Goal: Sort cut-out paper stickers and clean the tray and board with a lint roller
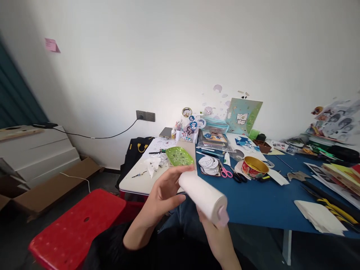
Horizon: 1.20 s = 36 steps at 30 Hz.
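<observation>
A white paper roll (pixel 203 195) is held tilted above my lap, in front of the table edges. A pale lilac piece shows at its near right end. My right hand (pixel 215 234) grips the roll from underneath, its fingers mostly hidden behind it. My left hand (pixel 165 191) is at the roll's far left end, fingers and thumb spread apart; whether the fingertips touch the paper I cannot tell. Just beyond the roll lies a green patterned tray (pixel 180 155) on the white table (pixel 131 183).
Crumpled tissue (pixel 152 165) lies on the white table. On the blue table (pixel 244 206) are pink scissors (pixel 225 171), round paper cutouts (pixel 208 163), a gold-lined tin (pixel 255 167), yellow-handled pliers (pixel 334 210) and folded white paper (pixel 319 215). A red stool (pixel 81 225) stands at left.
</observation>
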Motion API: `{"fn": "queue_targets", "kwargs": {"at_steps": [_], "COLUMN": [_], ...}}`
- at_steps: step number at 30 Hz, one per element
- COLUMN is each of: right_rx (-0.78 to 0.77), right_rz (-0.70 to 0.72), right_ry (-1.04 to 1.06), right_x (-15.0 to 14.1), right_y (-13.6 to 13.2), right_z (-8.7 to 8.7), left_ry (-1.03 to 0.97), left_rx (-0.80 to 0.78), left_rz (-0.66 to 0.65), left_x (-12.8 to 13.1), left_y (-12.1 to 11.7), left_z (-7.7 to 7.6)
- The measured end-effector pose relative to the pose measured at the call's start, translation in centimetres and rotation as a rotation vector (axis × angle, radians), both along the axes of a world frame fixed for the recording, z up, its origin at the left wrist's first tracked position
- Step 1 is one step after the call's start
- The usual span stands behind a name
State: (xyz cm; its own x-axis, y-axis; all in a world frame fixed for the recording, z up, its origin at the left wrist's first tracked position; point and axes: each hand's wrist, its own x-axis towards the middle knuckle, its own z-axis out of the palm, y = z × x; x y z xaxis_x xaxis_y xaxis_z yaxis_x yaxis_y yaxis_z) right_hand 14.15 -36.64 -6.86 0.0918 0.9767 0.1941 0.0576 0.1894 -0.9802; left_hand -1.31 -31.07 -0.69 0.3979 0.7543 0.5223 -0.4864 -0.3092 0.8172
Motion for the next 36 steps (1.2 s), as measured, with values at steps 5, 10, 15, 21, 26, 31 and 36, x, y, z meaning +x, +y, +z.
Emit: {"fn": "queue_targets", "kwargs": {"at_steps": [5, 10, 15, 21, 26, 31, 36], "right_rx": [0.318, 0.499, 0.507, 0.282, 0.089, 0.037, 0.016], "right_rz": [-0.226, -0.393, -0.434, -0.441, -0.438, -0.42, -0.44], "right_ry": [-0.679, -0.916, -0.98, -0.788, -0.541, -0.436, -0.407], "right_x": [1.1, 1.3, 1.4, 4.1, 6.1, 6.5, 7.0], "right_y": [0.2, 0.3, 0.1, 0.4, 0.8, 0.8, 0.6], "right_z": [-0.5, -0.1, -0.3, -1.7, -2.7, -3.0, -3.3], "left_ry": [-0.133, -0.107, -0.089, 0.679, 1.045, 1.26, 1.335], "left_rx": [-0.201, -0.266, -0.229, -0.279, -0.341, -0.436, -0.451], "left_rz": [0.057, 0.072, 0.191, 0.802, 0.975, 1.014, 0.952], "left_x": [1.0, 1.2, 1.2, 0.5, 1.3, 2.5, 2.1], "left_y": [-1.1, -1.6, -1.0, 3.5, 9.5, 13.6, 14.9], "left_z": [-0.4, -0.3, -0.9, -4.9, -4.8, -3.9, -4.4]}}
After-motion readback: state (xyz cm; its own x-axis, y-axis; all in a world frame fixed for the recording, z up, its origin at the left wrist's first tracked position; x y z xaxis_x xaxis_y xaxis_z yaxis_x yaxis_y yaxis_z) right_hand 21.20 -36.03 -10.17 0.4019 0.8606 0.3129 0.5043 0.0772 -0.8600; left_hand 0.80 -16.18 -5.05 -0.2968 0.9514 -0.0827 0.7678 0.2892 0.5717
